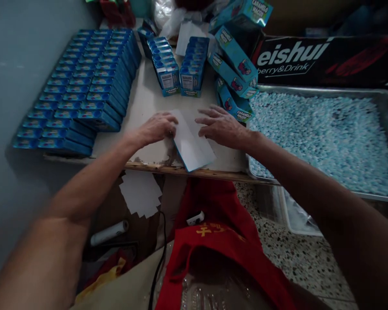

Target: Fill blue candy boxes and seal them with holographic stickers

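A flat piece of box cardboard (194, 146), white on top with a blue edge, lies slanted on the worktable between my hands. My left hand (160, 127) is closed, its curled fingers pinching the cardboard's upper left edge. On the other side my right hand (224, 127) has its fingers spread; they hover at or just over the right edge, and I cannot tell whether they touch. Just beyond stand two blue display boxes (190, 82) filled with small blue packets. Open blue display boxes (236, 103) marked "Caramelo Macizo" are piled beside my right hand.
Rows of packed blue boxes (80, 82) fill the table's left side. A metal tray (368, 91) of small pale-blue pieces sits at right, before a black carton (310, 60). The table's front edge (142, 167) runs close to me, above a red apron (213, 241).
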A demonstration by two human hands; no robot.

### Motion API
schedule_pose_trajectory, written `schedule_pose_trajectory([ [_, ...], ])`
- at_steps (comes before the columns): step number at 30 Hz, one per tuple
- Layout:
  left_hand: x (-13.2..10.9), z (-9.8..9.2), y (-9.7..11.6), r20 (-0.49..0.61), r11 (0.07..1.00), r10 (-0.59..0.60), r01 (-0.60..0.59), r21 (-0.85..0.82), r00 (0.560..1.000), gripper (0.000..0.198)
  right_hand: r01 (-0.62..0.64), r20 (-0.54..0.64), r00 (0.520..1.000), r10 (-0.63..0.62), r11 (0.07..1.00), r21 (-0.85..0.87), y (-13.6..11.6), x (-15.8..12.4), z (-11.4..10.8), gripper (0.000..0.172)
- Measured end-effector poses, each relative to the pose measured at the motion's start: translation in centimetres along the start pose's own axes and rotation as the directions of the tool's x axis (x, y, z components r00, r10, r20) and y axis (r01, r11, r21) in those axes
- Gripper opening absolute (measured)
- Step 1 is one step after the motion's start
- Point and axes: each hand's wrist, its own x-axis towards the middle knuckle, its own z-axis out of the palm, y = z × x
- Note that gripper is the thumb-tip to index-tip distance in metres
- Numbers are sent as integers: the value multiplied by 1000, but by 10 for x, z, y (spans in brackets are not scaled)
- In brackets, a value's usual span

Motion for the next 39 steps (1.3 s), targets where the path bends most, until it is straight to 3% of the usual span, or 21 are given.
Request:
schedule_pose_trajectory([
  [2,-2,-7,16,-197,997,-61,69,31,979,31,-27,-35,999,26,1000,-17,-8,1,-1,27],
  [5,-33,-7,60,-445,977,-196,211,-15,874,33,-8,-12,1000,8,1000,-28,-30,3,-2,32],
  [7,-61,3,87,-448,960,-275,267,-82,851,31,-21,-5,1000,21,1000,9,-48,7,3,31],
  [9,-83,19,102,-409,942,-333,322,-99,850,33,-94,-33,995,98,990,108,-64,13,12,27],
  [12,-95,45,95,-341,927,-373,357,-113,863,31,-227,-61,967,248,943,242,-80,18,26,27],
  [15,-91,60,76,-344,931,-363,351,-101,866,43,-308,-79,940,331,927,215,-82,6,35,27],
  [19,-78,66,70,-369,914,-396,401,-66,841,49,-398,-81,900,429,882,253,-72,-13,46,33],
  [23,-63,65,76,-298,854,-514,513,-88,805,44,-442,67,888,455,805,395,-65,-8,56,35],
  [26,-56,64,78,-310,831,-547,549,-89,777,30,-476,-18,870,492,851,222,-68,-2,60,33],
  [29,-59,70,82,-427,841,-506,538,-54,750,25,-341,-91,936,339,940,0,-76,-10,65,23],
  [32,-70,82,84,-453,877,-438,480,-26,776,25,-168,-30,986,167,985,-42,-85,-23,75,27],
  [34,-78,90,81,-450,891,-415,454,-25,791,28,-139,-78,988,134,989,-55,-89,-29,82,31],
  [36,-84,95,75,-436,924,-347,384,-6,830,30,-144,-116,984,134,986,-79,-88,-28,86,36],
  [39,-88,98,68,-384,966,-209,250,60,900,24,-105,-41,994,102,991,-79,-80,-21,86,33],
])
